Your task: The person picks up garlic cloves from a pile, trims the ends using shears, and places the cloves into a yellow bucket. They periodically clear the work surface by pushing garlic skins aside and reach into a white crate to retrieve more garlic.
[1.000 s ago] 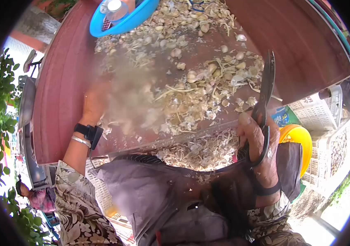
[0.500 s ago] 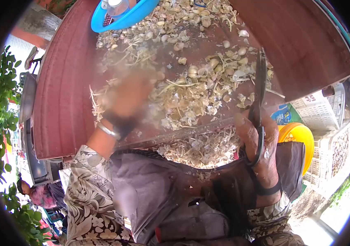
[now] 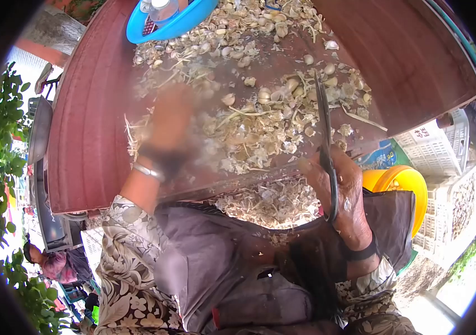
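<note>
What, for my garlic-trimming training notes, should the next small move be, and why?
Probably the left hand closes on one garlic bulb in the pile and carries it toward the scissors. That hand is a blur over the pile, its grip unreadable, while the right hand holds the scissors, blades shut.

Sunlit red table [image 3: 90,139], white crates [image 3: 444,146], greenery [image 3: 0,162]

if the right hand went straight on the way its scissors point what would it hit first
Probably the garlic cloves just past the tip: the right hand aims the scissors away across the table. The blades may ride above them; height is unclear.
</note>
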`<state>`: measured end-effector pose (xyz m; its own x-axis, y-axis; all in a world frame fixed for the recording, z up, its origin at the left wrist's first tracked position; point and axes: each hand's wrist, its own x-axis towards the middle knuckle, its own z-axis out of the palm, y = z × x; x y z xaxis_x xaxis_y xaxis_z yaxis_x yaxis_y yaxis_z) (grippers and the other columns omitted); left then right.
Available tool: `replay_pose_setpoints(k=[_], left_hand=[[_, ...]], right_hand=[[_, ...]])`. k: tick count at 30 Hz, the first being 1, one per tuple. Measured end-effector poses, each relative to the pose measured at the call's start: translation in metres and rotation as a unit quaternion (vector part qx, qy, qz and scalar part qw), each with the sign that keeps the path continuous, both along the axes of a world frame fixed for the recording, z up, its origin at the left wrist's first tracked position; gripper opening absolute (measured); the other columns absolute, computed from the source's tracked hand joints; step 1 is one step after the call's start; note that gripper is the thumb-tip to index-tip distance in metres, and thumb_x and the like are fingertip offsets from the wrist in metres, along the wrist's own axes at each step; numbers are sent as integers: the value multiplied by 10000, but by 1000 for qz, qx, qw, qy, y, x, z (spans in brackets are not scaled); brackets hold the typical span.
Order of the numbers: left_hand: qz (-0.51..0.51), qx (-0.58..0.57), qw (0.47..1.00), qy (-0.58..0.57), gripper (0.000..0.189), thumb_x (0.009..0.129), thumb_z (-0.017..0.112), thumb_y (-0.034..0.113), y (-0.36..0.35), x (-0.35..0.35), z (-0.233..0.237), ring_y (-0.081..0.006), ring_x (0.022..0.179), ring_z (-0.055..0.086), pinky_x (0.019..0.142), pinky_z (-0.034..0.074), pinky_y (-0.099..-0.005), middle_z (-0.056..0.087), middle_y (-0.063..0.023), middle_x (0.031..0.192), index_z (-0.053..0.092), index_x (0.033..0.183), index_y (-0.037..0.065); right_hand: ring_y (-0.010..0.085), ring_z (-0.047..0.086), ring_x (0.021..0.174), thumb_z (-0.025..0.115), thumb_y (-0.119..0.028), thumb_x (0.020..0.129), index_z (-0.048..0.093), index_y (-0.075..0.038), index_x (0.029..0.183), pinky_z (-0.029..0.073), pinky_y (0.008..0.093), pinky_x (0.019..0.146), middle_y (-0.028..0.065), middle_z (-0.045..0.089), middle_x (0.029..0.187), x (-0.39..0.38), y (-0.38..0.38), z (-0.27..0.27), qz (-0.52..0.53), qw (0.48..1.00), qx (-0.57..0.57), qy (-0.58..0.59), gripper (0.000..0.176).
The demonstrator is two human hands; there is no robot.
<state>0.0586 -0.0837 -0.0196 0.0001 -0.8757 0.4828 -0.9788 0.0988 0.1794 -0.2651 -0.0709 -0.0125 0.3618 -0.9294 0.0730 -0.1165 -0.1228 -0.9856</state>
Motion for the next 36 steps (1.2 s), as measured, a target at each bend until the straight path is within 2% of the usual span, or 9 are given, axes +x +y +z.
replay_pose_setpoints(k=[5, 7, 12, 16, 19, 20, 23, 30, 36], left_hand=[[66, 78, 970, 219, 240, 868, 545, 221, -17, -14, 11, -221, 700, 643, 650, 469, -364, 661, -125, 731, 669, 940, 28], [19, 34, 992, 120, 243, 859, 560, 233, -35, 7, -18, -242, 720, 650, 652, 474, -370, 665, -133, 754, 674, 953, 40], [110, 119, 986, 37, 235, 818, 617, 252, -72, -2, -20, -351, 848, 639, 726, 491, -401, 668, -180, 891, 687, 962, 80], [62, 112, 992, -2, 238, 781, 663, 224, -85, -3, -31, -301, 781, 656, 699, 504, -378, 673, -156, 862, 683, 952, 59], [0, 121, 981, 150, 218, 800, 663, 192, -75, -11, -19, -197, 738, 649, 669, 505, -311, 677, -113, 818, 677, 940, 25], [67, 164, 918, 355, 248, 832, 660, 163, -67, -24, -8, -115, 720, 616, 649, 478, -248, 665, -59, 807, 647, 1006, -13], [-13, 142, 845, 515, 299, 870, 628, 130, -25, -53, 23, -107, 723, 607, 640, 456, -226, 647, -37, 835, 594, 1119, -33], [-35, 121, 781, 612, 290, 865, 605, 28, 60, -100, 57, -112, 776, 603, 660, 451, -210, 617, -44, 907, 576, 1145, -38], [-14, 117, 805, 581, 264, 865, 610, 12, 94, -104, 75, -114, 741, 601, 682, 474, -218, 618, -45, 860, 581, 1123, -38]], right_hand=[[58, 419, 633, 685, -213, 842, 561, -22, 800, 363, 242, 562, -29, 477, 679, -4, -2, 1, -9, 1000, 5, 26, 231], [57, 418, 633, 683, -210, 843, 557, -24, 796, 363, 240, 563, -31, 469, 677, -4, -3, 0, -10, 999, 7, 30, 229], [55, 415, 632, 683, -193, 840, 543, -26, 787, 357, 233, 560, -35, 450, 680, -4, -4, -2, -12, 999, 15, 39, 224], [106, 419, 624, 702, -200, 823, 520, -9, 797, 374, 268, 564, 23, 457, 676, -4, -4, -8, 5, 1000, 13, 26, 264], [239, 427, 596, 717, -218, 805, 481, 19, 800, 405, 349, 574, 150, 481, 670, -3, -7, -7, 7, 998, -25, 53, 335], [279, 435, 599, 720, -226, 801, 485, 23, 808, 411, 364, 583, 169, 494, 686, -2, -6, -6, 4, 998, -24, 56, 343], [406, 511, 692, 736, -298, 766, 506, 21, 885, 438, 429, 631, 216, 539, 772, 0, -2, -5, 11, 990, -79, 119, 411], [406, 570, 762, 730, -359, 747, 527, 6, 935, 463, 466, 636, 188, 577, 812, 14, 17, -4, 18, 941, -265, 209, 458], [412, 563, 715, 726, -379, 770, 540, 2, 894, 449, 445, 614, 188, 571, 753, 19, 31, 1, 130, 950, -214, 185, 442]])
